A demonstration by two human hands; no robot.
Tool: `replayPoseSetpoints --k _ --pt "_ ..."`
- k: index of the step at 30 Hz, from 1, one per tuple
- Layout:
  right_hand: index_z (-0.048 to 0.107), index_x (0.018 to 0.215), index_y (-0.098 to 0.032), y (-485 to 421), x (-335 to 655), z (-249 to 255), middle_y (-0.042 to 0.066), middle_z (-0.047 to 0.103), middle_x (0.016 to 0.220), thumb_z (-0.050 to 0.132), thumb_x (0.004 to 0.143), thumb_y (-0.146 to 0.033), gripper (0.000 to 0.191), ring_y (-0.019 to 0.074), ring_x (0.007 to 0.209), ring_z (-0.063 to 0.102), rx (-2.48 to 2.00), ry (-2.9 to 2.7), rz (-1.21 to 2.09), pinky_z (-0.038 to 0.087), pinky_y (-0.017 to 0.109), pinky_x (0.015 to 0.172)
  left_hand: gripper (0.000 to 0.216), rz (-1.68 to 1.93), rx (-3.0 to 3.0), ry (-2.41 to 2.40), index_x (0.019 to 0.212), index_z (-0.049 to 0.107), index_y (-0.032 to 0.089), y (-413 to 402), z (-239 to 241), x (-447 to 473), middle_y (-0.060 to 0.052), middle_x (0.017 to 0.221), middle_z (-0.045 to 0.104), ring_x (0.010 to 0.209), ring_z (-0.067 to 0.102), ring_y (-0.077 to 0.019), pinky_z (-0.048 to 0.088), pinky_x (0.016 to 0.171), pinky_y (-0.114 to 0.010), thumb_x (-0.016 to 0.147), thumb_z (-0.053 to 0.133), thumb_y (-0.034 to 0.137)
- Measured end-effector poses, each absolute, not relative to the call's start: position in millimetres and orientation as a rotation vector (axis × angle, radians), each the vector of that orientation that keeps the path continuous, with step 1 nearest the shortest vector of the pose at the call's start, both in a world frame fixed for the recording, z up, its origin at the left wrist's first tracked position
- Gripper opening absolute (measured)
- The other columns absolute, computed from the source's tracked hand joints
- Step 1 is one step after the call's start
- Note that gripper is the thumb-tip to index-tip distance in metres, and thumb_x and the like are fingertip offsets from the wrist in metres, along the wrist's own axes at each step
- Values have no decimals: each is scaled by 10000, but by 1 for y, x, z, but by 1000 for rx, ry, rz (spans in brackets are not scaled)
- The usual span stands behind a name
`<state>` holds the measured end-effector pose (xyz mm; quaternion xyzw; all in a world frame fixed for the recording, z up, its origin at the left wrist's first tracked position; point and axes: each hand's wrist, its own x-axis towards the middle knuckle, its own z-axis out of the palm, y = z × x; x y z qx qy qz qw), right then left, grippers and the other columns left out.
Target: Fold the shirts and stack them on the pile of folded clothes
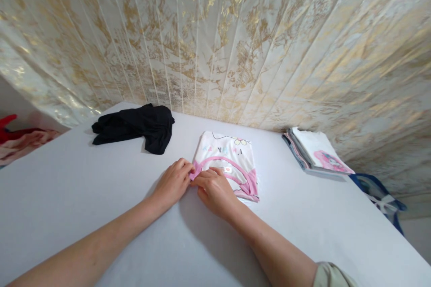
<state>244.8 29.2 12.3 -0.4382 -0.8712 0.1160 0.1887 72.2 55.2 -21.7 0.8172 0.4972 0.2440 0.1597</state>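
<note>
A folded white T-shirt with pink neck trim, lettering and a flower print lies on the white table, its neckline towards me. At its near left corner, my left hand pinches the pink edge between closed fingers. Right beside it, my right hand reaches over the near edge, its fingers closed on the same corner. The fingertips of both hands almost meet there. Part of the shirt's near edge is hidden under my right hand.
A crumpled black garment lies at the back left. On the right sits a stack of folded clothes, a white one with a pink print on top. Blue fabric is beyond the right edge, pink cloth beyond the left. A gold-patterned curtain hangs behind.
</note>
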Motion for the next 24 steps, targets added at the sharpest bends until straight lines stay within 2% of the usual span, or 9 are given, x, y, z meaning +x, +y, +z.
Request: replayPoseSetpoints --k 3,5,9,13,18,24 --pt "709 955 -236 38 277 36 17 700 921 479 825 -42 328 151 861 623 -1342 -2254 393 452 281 805 226 754 2307 1401 834 584 207 57 -20 70 -34 929 539 863 557 -181 450 786 -302 820 412 61" --pt "694 990 -222 42 307 45 39 695 981 460 854 -78 306 153 877 630 -1471 -2074 361 462 276 776 210 801 2310 1405 833 581 206 54 -18 71 -33 927 544 867 554 -185 450 780 -307 823 420 72" --pt "686 986 -231 32 349 37 29 669 925 484 872 -130 252 149 802 620 -1645 -2052 329 454 267 720 159 817 2453 1298 952 600 213 47 -14 81 -42 988 593 950 546 -211 430 836 -347 883 471 150" --pt "674 993 -241 12 347 12 36 637 958 533 886 -148 200 175 890 590 -1691 -2187 243 426 283 767 133 686 2574 1200 999 607 231 44 -17 92 -36 1019 622 994 544 -218 409 871 -359 909 516 197" --pt "649 1001 -211 10 333 -4 74 626 987 564 864 -143 175 228 929 555 -1892 -2258 44 379 332 800 117 653 2569 1278 976 619 220 47 -18 95 -45 976 632 952 555 -217 413 837 -347 923 516 221" --pt "632 926 -209 19 338 -7 55 636 938 530 859 -84 175 206 906 555 -1878 -2212 18 347 311 799 139 714 2515 1272 928 619 220 51 -21 94 -33 952 634 932 552 -209 416 814 -332 908 495 161"
